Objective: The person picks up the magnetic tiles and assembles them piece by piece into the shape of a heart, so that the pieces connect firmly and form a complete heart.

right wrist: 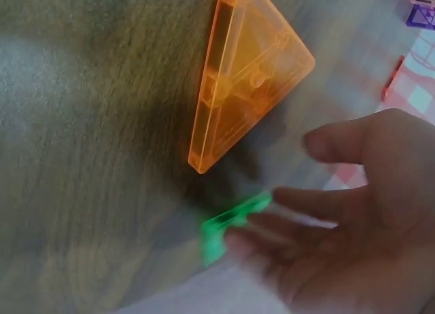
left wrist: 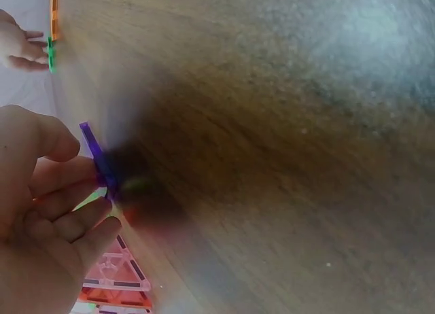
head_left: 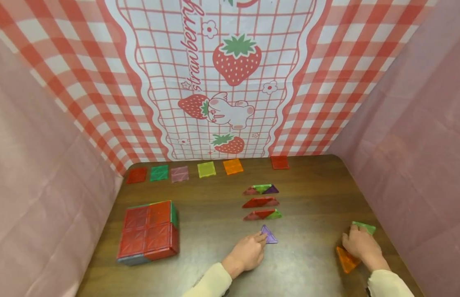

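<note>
In the head view, my left hand rests its fingertips on a purple triangular magnetic tile lying on the table. The left wrist view shows the left thumb held apart from that purple tile, the fingers loosely extended. At the table's right side, my right hand touches a green magnetic tile with extended fingers. Its thumb stands away from the green tile in the right wrist view. Beside this hand lies an orange triangular tile, partly covered by the hand in the head view.
Three rows of joined triangular tiles lie beyond my left hand. A block of red square tiles stands at the left. Along the back edge are several flat square tiles, including a yellow one and a red one. Curtains enclose the table.
</note>
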`<state>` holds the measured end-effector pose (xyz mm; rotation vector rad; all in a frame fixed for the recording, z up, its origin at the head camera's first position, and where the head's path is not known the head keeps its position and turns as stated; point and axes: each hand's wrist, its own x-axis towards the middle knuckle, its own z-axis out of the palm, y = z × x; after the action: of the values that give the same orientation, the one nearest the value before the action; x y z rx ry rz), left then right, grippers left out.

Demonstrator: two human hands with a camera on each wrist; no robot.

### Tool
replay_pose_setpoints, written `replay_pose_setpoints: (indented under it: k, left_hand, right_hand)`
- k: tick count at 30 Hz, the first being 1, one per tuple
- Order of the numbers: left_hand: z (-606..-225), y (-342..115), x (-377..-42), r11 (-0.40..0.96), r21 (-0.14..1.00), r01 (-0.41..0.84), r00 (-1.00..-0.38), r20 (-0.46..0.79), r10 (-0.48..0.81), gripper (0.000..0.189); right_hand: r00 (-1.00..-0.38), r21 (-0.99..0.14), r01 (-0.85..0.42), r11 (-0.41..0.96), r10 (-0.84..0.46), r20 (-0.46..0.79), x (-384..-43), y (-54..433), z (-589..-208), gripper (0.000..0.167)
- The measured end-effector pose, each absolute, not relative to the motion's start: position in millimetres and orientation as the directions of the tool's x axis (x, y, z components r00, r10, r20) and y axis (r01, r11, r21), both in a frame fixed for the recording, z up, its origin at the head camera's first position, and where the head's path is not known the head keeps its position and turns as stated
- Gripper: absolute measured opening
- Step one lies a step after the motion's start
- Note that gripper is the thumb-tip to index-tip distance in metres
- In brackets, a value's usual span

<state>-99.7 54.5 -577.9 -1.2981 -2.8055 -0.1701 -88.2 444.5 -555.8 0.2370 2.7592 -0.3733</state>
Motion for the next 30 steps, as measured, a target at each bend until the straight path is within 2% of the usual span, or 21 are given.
replay_pose_setpoints:
  k: [3,8,11,14,24,30]
  left_hand:
    - [-578.8,55.8,-100.7,0.641,0.055,0.766,-0.643,0.101,0.759,0.033]
    - [-578.1,59.3,-100.8,0.641,0.046,0.766,-0.642,0.089,0.761,0.032]
    - [-579.4,60.4,-101.2,0.634,0.043,0.772,-0.635,0.106,0.765,0.031]
    - [-581.0,60.1,-102.6,0.630,0.042,0.776,-0.629,0.136,0.766,0.029]
    - [-581.2,58.9,-103.4,0.642,0.080,0.762,-0.647,0.097,0.756,0.032]
    - [-582.6,59.1,-103.5,0.611,0.073,0.788,-0.615,0.129,0.778,0.031]
  right_hand:
    - [-0.970,-0.260,0.142,0.955,0.083,-0.227,-90.6,440.9,-559.7,0.058]
    - [-0.992,-0.235,0.092,0.968,0.068,-0.108,-91.5,430.4,-567.2,0.044]
    - [-1.000,-0.242,0.000,0.970,-0.004,-0.015,-89.6,413.3,-569.2,0.034]
    - [-0.991,-0.256,-0.123,0.959,-0.106,0.081,-85.3,388.8,-571.2,0.034]
    - [-0.924,-0.279,-0.383,0.881,-0.363,0.122,-72.8,316.7,-586.8,0.046]
    - [-0.888,-0.289,-0.460,0.840,-0.445,0.120,-72.2,294.1,-592.9,0.049]
